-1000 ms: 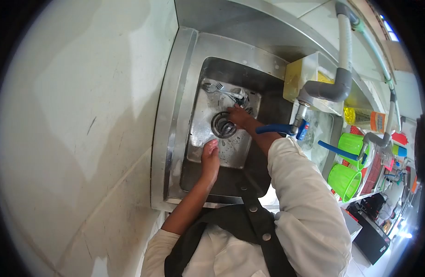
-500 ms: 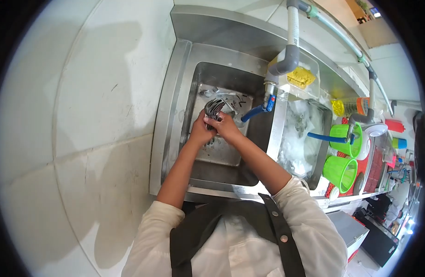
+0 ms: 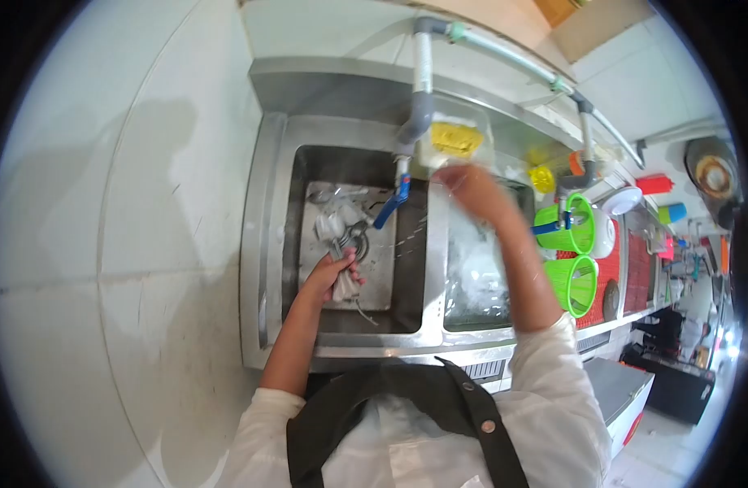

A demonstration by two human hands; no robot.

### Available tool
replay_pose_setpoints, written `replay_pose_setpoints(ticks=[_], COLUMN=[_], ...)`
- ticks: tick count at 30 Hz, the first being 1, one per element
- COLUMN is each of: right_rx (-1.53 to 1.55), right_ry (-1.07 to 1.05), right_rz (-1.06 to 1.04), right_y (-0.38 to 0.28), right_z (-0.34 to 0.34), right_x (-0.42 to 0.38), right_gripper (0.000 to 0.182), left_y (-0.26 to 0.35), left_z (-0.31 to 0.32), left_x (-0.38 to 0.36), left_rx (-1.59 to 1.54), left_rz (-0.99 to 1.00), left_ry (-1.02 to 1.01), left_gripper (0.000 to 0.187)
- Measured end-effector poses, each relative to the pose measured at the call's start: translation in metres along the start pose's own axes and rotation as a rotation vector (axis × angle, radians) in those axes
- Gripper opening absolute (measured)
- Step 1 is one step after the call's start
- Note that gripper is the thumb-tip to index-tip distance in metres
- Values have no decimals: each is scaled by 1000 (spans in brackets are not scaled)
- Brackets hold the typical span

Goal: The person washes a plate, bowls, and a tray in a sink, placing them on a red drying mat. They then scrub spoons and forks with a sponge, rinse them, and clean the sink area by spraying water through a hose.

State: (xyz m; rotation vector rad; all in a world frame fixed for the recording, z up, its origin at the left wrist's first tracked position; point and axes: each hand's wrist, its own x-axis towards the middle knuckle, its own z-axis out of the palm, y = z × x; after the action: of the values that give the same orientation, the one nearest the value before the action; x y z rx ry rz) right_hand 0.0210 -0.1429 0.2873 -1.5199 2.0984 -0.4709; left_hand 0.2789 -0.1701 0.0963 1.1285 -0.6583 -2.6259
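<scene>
My left hand [image 3: 332,276] is closed around a bundle of cutlery [image 3: 328,228] inside the left sink basin [image 3: 406,293]. The rounded heads point away from me, and the handles come out below my fist. Loose cutlery [image 3: 340,195] lies on the basin floor beyond it. My right hand [image 3: 471,191] is smeared by motion over the far part of the right basin [image 3: 478,313], which holds foamy water. It is just in front of a clear tub [image 3: 481,163] with a yellow sponge [image 3: 457,140]. Whether it holds anything is hidden by the blur.
A grey tap with a blue spout [image 3: 390,207] reaches over the left basin, and water drops fly to its right. Two green baskets [image 3: 571,285] with cutlery stand on a red mat [image 3: 597,313] at the right. A second tap [image 3: 563,215] is beside them. A tiled wall [image 3: 163,244] borders the left.
My hands were together on the cutlery bundle. The right has let go and swung right, over the foamy basin, while the left keeps the bundle low in the sink. The view has shifted right.
</scene>
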Motion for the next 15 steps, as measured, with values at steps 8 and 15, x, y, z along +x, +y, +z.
replay_pose_setpoints(ticks=[8,15], right_rx=[-418,-610], right_ry=[-145,-323], right_rz=[-7,119], right_y=[112,117], right_z=[-1,-9], right_x=[160,167], right_gripper=[44,45], left_y=[12,10], left_z=[10,0], left_x=[-21,-12], left_rx=[-21,19], left_rz=[18,128], left_ry=[-197,-18], left_gripper=[33,27])
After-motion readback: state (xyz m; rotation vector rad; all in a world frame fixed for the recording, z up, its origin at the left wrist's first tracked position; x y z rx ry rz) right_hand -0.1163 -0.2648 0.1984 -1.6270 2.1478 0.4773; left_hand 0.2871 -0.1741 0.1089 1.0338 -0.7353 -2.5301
